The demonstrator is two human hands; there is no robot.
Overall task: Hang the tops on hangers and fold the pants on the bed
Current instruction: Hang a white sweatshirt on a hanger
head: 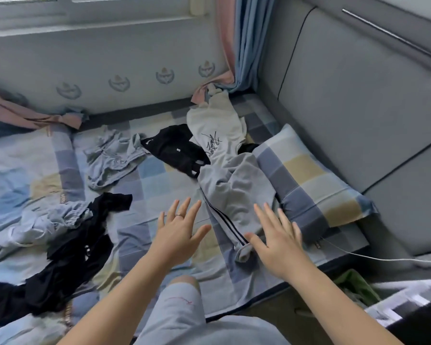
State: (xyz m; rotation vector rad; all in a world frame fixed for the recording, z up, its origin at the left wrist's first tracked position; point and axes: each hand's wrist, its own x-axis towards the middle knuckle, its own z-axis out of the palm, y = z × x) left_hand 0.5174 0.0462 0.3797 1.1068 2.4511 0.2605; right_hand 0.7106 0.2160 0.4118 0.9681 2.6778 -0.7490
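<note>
Hovering over the checked bed, both hands hold nothing. The left hand, a ring on one finger, has its fingers straight and spread above bare sheet. The right hand is splayed the same way over the lower leg of the grey pants; whether it touches the cloth cannot be told. The pants, with dark side stripes, lie rumpled against the checked pillow. Their upper end overlaps a white top with black script print. A black top lies just beside that, and a crumpled pale blue garment lies further left. Near the left edge, a black garment is tangled with a light blue one.
</note>
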